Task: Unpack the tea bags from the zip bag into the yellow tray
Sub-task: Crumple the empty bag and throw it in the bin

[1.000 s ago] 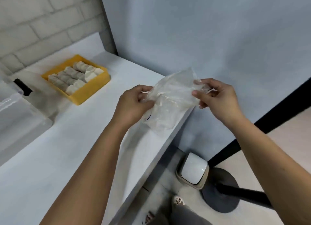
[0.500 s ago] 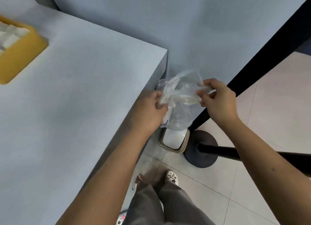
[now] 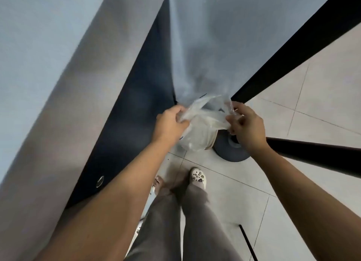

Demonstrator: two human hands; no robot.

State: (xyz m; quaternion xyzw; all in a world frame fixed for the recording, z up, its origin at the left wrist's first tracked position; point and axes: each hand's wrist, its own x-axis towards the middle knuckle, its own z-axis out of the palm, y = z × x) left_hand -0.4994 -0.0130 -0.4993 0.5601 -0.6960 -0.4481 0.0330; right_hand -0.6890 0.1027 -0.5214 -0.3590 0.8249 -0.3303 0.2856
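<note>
A crumpled clear zip bag [image 3: 205,122] hangs in the air off the table's end, above a small white bin on the floor. My left hand [image 3: 170,124] grips its left side and my right hand [image 3: 244,124] pinches its right side, both with curled fingers. I see no tea bags inside the bag. The yellow tray is out of view.
The white table [image 3: 58,75] fills the left, its dark side panel [image 3: 127,133] beside my left arm. A round dark stand base [image 3: 230,153] and black bar [image 3: 312,155] sit on the tiled floor to the right. My legs and white clogs [image 3: 198,177] are below.
My view has swung down and to the right, so the yellow tray has left the frame. Both hands have carried the bag off the table's end and down over the floor bin.
</note>
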